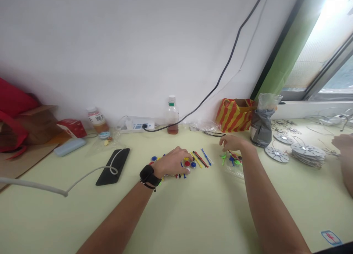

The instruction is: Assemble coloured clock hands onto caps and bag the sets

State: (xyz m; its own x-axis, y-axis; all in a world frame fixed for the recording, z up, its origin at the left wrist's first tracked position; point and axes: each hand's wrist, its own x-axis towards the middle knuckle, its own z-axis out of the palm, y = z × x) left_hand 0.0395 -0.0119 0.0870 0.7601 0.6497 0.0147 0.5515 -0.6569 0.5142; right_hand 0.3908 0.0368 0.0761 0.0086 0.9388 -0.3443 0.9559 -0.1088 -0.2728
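My left hand (171, 162), with a black band at its wrist, is low over a cluster of small coloured plastic pieces. Its thumb and fingers are apart around a red disc (187, 163) and a blue disc (193, 165), and its palm hides part of the cluster. Just right of it lie thin plastic sticks: a yellow one, a red one (202, 159) and a blue one (205, 155). My right hand (234, 143) is bent down above green, blue and red pieces (233, 160) on a clear plastic bag (234, 171). Its fingertips are drawn together; whatever they hold is too small to make out.
A black phone (113, 167) with a white cable lies at left. Along the wall stand a power strip (139, 124), a bottle (172, 116), a striped bag (233, 116) and a grey bag (261, 127). Grey slotted discs (307, 152) are stacked near another person's arm (346, 162).
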